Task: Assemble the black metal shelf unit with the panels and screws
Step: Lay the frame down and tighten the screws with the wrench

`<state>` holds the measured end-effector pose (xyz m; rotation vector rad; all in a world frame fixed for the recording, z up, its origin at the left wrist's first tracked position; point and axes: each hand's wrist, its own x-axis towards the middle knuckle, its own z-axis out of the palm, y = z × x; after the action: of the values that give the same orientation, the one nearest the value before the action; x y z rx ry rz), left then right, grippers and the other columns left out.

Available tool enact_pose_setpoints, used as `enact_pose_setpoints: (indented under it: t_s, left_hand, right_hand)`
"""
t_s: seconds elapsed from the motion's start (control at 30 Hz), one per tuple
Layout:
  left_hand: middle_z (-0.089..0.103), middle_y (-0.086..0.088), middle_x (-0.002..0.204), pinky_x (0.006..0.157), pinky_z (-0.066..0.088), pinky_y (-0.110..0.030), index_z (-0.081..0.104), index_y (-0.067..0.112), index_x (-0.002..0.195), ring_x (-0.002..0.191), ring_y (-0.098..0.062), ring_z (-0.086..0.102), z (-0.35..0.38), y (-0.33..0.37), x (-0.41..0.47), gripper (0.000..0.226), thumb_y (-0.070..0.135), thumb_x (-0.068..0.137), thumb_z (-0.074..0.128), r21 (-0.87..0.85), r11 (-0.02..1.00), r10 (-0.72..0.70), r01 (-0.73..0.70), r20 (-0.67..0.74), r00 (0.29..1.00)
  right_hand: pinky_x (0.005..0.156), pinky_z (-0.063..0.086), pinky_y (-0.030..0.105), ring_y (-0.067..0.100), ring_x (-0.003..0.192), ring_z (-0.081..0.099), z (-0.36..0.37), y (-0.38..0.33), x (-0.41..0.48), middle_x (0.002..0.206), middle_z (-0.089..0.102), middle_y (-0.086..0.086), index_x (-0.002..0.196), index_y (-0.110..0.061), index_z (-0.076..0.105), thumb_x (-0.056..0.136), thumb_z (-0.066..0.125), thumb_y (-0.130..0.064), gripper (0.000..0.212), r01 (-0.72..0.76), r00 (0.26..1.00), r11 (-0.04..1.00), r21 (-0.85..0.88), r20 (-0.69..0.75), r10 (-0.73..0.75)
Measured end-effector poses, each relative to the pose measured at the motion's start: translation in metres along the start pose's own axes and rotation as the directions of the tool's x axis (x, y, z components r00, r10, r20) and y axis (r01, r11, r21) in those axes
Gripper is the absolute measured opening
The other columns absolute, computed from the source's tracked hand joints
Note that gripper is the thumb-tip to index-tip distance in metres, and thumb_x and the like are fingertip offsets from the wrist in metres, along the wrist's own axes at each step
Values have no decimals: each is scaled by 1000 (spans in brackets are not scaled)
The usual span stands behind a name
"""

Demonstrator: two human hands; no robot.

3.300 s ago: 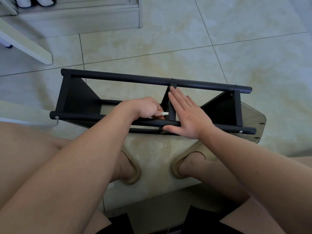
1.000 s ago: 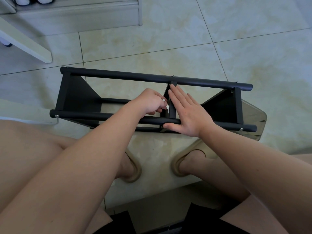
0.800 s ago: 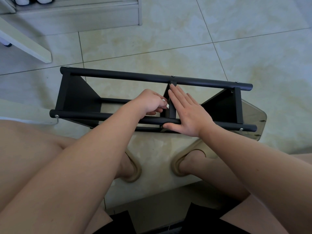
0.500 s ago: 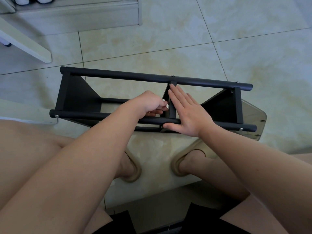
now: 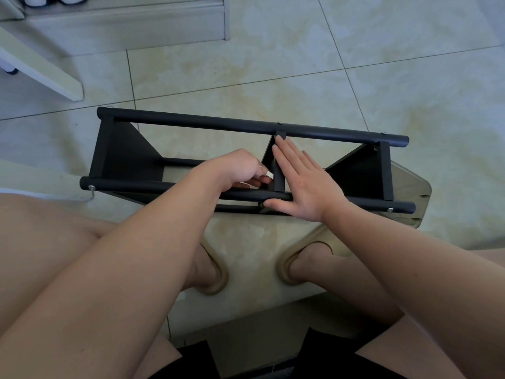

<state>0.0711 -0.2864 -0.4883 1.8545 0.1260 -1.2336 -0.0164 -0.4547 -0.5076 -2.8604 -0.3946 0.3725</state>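
Home interior, it seems: glossy cream marbled floor tiles [image 5: 273, 64] running across the whole frame; pale low wooden shelf [image 5: 123, 23] at upper left holding white shoes [image 5: 35, 0]; person wearing beige rubber slippers [image 5: 216, 272], lower centre.

The left hand [image 5: 237, 168] is pinching a small white piece [image 5: 270, 175], too small to identify. The left forearm [image 5: 164, 228] is covering a stretch of the shelf unit's [image 5: 246, 127] near tube [image 5: 131, 184]. At eleven o'clock, pale furniture [image 5: 41, 69] is running off the frame's edge.
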Motion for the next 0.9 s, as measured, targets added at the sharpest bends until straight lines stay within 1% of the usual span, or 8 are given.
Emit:
enact_pose_setpoints:
  t_s: [0.13, 0.3, 0.43, 0.57, 0.67, 0.73, 0.83, 0.9]
  left_hand:
    - [72, 4, 85, 69, 46, -24, 61, 19, 86, 77, -7, 63, -3, -2, 1, 21, 13, 103, 49, 66, 998, 22, -23, 16, 1000]
    - [73, 10, 79, 73, 47, -26, 62, 20, 86, 77, -6, 64, -5, -4, 4, 21, 13, 102, 51, 162, 985, 50, -55, 32, 998]
    - [72, 7, 80, 85, 48, -31, 63, 18, 86, 76, -9, 64, -6, -7, 6, 21, 10, 102, 52, 201, 976, 70, -81, 60, 996]
    - [73, 9, 81, 88, 48, -32, 67, 20, 82, 81, -13, 62, -8, -7, 6, 25, 9, 100, 55, 283, 953, 90, -106, 69, 994]
    - [75, 3, 93, 86, 47, -32, 70, 23, 78, 90, -17, 60, -9, -8, 5, 25, 11, 98, 59, 332, 936, 101, -114, 57, 993]
    - [74, -3, 98, 86, 47, -33, 70, 23, 76, 90, -19, 60, -9, -9, 5, 25, 10, 96, 61, 345, 932, 102, -113, 50, 994]
    - [67, 3, 82, 76, 43, -29, 67, 24, 75, 81, -16, 57, -9, -9, 6, 24, 9, 93, 63, 360, 927, 95, -108, 52, 994]
    - [63, 6, 80, 75, 41, -28, 66, 25, 76, 78, -13, 55, -9, -9, 6, 23, 10, 93, 64, 376, 920, 91, -109, 66, 994]
  right_hand:
    - [127, 11, 45, 19, 157, -7, 0, 0, 0, 170, -9, 2, 162, -9, 5, 86, 44, -78, 110, -1, 1000, 1000, -5, 0, 1]
    - [127, 10, 44, 18, 156, -9, 0, -1, 0, 170, -9, 2, 162, -9, 4, 86, 45, -77, 110, 1, 1000, 1000, 0, 5, -1]
    - [128, 9, 43, 17, 156, -10, -1, 0, -1, 170, -10, 2, 162, -9, 3, 86, 43, -78, 110, 0, 1000, 1000, -3, 5, 0]
    - [127, 10, 44, 17, 156, -10, -1, 0, 0, 170, -9, 2, 162, -9, 3, 86, 41, -79, 110, 1, 1000, 1000, 1, 3, -1]
    - [127, 10, 44, 17, 156, -10, 0, 0, 0, 170, -9, 2, 162, -9, 3, 86, 41, -79, 110, 1, 1000, 1000, 1, 2, -1]
    - [127, 10, 44, 17, 156, -10, 0, 1, 0, 170, -9, 2, 162, -9, 3, 86, 42, -79, 110, 4, 1000, 1000, 2, -1, -4]
    - [127, 11, 45, 18, 156, -9, 1, 1, 0, 170, -9, 2, 162, -9, 3, 86, 43, -78, 110, 6, 1000, 1000, -1, -1, -6]
    - [127, 12, 45, 18, 157, -9, 1, 1, 0, 170, -9, 2, 162, -9, 4, 86, 41, -79, 110, 6, 1000, 1000, -1, -3, -6]
